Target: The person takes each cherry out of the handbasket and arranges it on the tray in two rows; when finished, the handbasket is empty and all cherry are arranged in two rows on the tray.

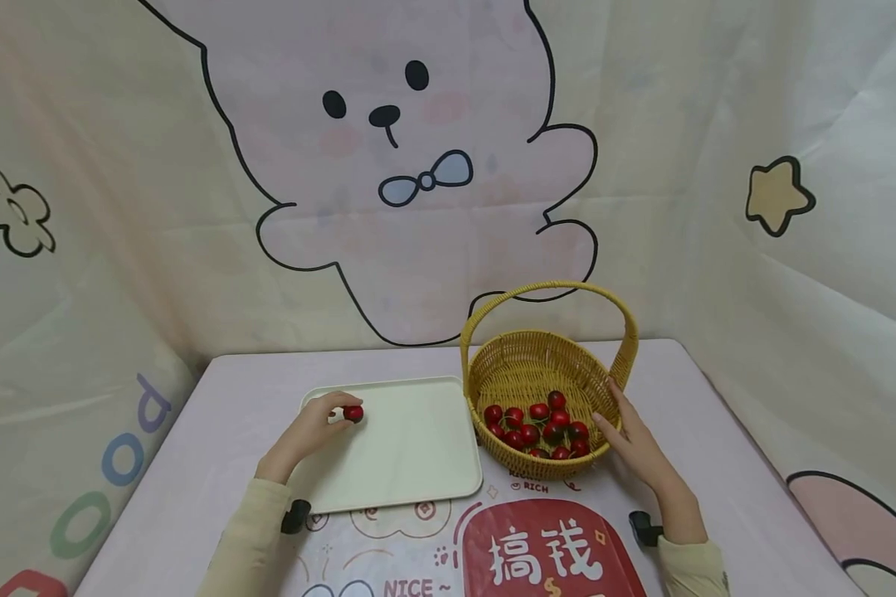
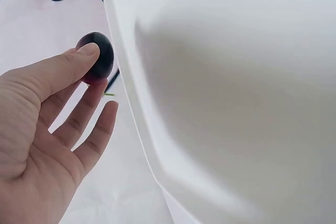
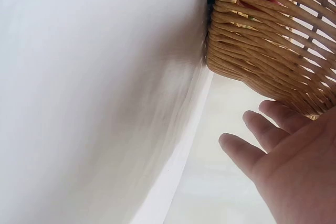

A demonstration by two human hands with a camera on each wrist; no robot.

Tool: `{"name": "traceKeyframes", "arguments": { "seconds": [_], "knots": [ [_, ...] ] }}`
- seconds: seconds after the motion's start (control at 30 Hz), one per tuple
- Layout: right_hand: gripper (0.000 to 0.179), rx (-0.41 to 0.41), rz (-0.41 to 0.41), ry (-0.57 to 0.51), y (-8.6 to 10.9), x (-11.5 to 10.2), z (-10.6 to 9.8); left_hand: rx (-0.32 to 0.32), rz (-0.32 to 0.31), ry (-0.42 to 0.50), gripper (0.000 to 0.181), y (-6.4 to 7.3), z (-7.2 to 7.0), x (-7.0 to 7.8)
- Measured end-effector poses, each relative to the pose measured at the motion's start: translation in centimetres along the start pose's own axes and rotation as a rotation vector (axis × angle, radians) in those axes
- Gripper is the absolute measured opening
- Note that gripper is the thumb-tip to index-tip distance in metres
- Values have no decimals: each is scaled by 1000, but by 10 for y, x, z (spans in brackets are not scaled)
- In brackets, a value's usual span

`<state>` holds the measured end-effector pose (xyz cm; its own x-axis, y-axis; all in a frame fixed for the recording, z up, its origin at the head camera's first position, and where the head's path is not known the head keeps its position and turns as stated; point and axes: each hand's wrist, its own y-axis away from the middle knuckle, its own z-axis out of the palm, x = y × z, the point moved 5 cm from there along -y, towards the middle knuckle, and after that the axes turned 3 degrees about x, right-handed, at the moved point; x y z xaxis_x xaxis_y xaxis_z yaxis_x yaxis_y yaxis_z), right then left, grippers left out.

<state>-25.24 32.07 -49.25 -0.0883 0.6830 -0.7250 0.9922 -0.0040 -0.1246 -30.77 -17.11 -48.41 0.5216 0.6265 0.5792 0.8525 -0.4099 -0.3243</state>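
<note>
Between thumb and fingertips my left hand (image 1: 309, 434) pinches a dark red cherry (image 1: 353, 414) over the left part of a white tray (image 1: 411, 448). Close up in the left wrist view, the cherry (image 2: 98, 59) looks almost black, and a bit of green stem shows below it. My right hand (image 1: 640, 444) holds the right side of a yellow wicker basket (image 1: 541, 352), thumb over the rim and fingers along the outside. Several red cherries (image 1: 528, 434) lie in the basket's near part. The right wrist view shows the woven wall (image 3: 273, 40) beside the fingers.
The basket's tall arched handle (image 1: 548, 286) rises above it, and the basket stands right beside the tray's right edge. A printed cloth (image 1: 418, 560) with a red patch covers the table. Behind stands a curtain (image 1: 642, 166) with a cartoon bear.
</note>
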Motion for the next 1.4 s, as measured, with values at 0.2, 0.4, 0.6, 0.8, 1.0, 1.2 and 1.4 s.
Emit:
{"name": "traceKeyframes", "arguments": {
  "seconds": [0.2, 0.4, 0.6, 0.8, 1.0, 1.2, 1.4],
  "knots": [
    [75, 3, -3, -4, 0, 1, 0, -18, -20, -2, 33, 2, -6, -17],
    [75, 5, -15, -8, -1, 2, 1, -42, -65, 23, 32, 4, -14, -30],
    [75, 7, -23, -5, -1, 1, 1, -76, -100, 34, 31, 5, -20, -39],
    [74, 5, -24, -19, 0, 0, 1, -86, -105, 28, 31, 4, -22, -46],
    [74, 3, -25, -19, 0, 0, 1, -115, -117, 55, 32, 4, -23, -53],
    [74, -5, -28, -26, -1, 1, 1, -101, -126, 72, 29, 3, -23, -55],
    [74, -4, -24, -17, -1, 2, 1, -109, -127, 58, 26, 1, -24, -55]
  ]
}}
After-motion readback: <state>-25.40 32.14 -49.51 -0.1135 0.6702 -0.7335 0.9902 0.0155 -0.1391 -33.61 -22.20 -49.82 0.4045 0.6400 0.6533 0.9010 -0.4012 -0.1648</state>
